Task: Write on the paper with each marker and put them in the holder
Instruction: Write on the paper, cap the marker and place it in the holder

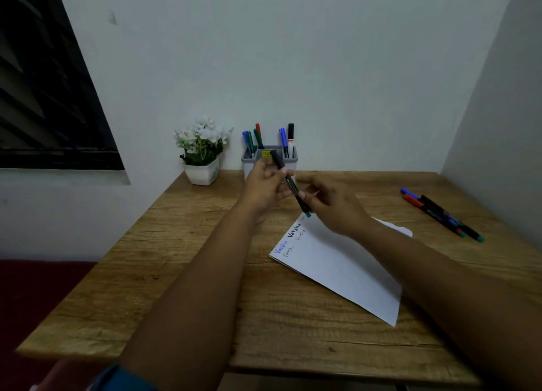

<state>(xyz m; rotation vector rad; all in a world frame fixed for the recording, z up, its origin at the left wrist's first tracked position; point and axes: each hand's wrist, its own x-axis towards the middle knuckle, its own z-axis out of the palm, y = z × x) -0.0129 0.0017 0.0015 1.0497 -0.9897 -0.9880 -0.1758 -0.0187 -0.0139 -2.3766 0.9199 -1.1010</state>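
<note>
Wooden table [205, 288] w/ visible grain carries everything. White paper [346, 261] lies angled just below the right hand [331, 206], some handwriting at its upper-left edge. Grey holder [290, 160] w/ markers stands just behind the left hand [264, 185]. Potted white flowers [202, 153] sit left of that hand. Loose markers [440, 213] lie well right of the right hand.

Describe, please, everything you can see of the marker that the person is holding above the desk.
The marker is slim, with a black barrel that looks like plastic, pale print along it, and a small green end pointing down toward the paper. It tilts diagonally, upper end toward the grey holder. The left hand grips its upper part, the right hand its lower part. It hangs clear of the desk.
</note>
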